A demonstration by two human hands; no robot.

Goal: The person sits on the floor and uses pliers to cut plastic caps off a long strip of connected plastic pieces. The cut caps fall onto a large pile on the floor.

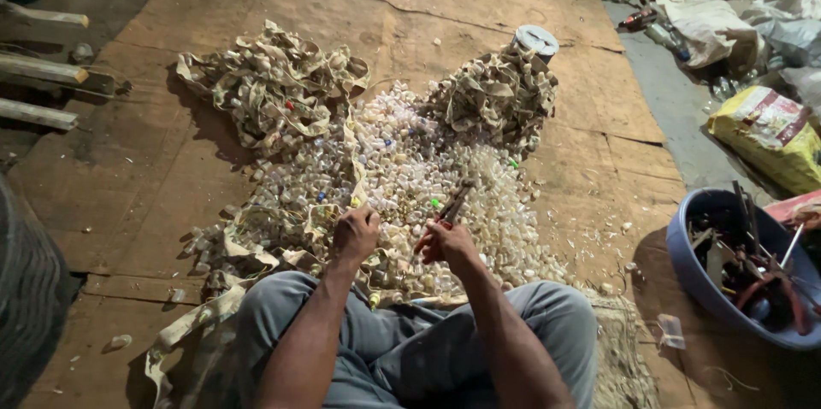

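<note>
Seated person: left hand (355, 234) fingers closed on a strip (329, 221); right hand (449, 244) fingers gripping cutters (454, 202) over the cap pile (410, 170); blue basin (684, 264) at right.

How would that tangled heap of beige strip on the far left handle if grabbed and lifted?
The strip heap looks floppy: its bands loop and fold over each other, so it would likely sag and trail. Probably light for its bulk, since gaps show between loops. It seems tangled, so a pull may drag the whole clump, plus some of the small clear pieces beside it.
</note>
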